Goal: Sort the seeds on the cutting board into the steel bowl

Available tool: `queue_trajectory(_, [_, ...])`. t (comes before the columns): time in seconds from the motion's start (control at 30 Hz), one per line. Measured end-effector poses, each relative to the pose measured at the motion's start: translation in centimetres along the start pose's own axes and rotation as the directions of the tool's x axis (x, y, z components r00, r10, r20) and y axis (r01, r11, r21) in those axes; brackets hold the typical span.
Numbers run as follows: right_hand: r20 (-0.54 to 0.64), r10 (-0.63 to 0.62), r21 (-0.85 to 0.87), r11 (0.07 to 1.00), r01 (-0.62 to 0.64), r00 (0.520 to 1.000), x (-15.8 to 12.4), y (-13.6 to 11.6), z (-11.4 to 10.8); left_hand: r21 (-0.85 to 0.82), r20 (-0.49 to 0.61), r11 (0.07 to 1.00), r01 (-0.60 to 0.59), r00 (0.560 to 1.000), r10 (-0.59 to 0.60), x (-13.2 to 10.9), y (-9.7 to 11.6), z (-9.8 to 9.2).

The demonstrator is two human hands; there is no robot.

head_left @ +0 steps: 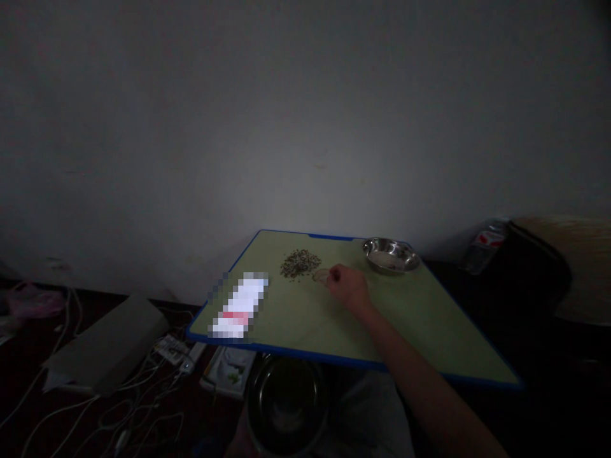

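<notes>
My right hand (347,285) rests on a green board with a blue rim (305,321), its fingers curled in a pinch just right of a small heap of mixed grains (300,263). What the fingertips hold is too small to make out. A shallow steel bowl (391,254) stands on the board's far right side, a little beyond the hand. My left hand is out of view.
A blurred white and red object (238,305) lies on the board's left part. A dark steel pot (286,404) sits below the board's near edge. Cables and a grey box (107,346) clutter the floor at the left. A bottle (482,249) and dark bag (534,273) stand at the right.
</notes>
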State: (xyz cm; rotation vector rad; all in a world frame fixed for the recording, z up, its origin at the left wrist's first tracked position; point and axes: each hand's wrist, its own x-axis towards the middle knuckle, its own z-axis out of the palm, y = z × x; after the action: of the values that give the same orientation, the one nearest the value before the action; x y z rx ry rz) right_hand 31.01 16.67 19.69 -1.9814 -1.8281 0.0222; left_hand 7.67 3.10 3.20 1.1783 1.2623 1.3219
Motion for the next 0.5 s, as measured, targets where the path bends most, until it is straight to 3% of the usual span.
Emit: queue_trajectory(0.5, [-0.01, 0.016, -0.016, 1.0, -0.016, 1.0, 0.1, 0.09, 0.02, 0.132, 0.011, 0.989, -0.065, 0.998, 0.064, 0.06, 0.02, -0.12])
